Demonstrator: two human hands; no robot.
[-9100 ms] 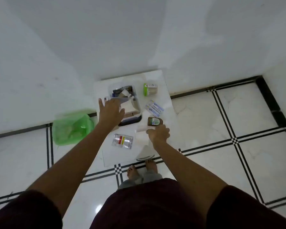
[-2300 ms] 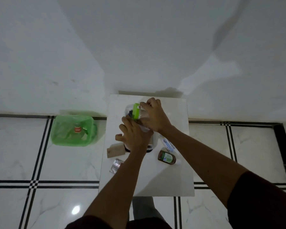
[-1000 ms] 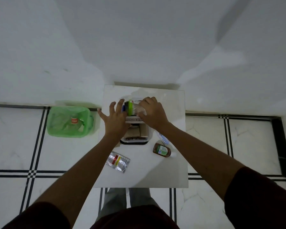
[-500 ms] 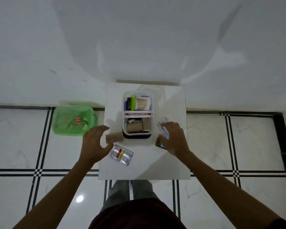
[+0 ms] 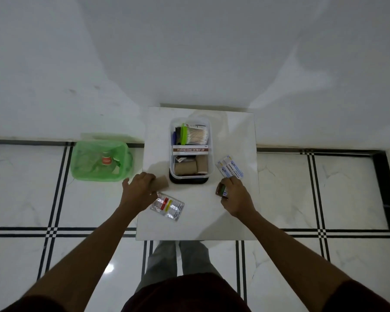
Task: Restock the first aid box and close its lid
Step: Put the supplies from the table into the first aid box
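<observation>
White wall (image 5: 189,52), faintly scuffed, unevenly lit. Glossy white marble-look floor (image 5: 291,188) with black inlay lines. Small white square table (image 5: 200,226) against wall. Green plastic basket (image 5: 81,174) alongside.

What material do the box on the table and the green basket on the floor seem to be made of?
The box looks like clear, smooth plastic: the rolls and the ointment carton show through its walls. The green basket seems thin, translucent plastic with a slight gloss: the bottle inside and the floor lines show faintly through it.
</observation>
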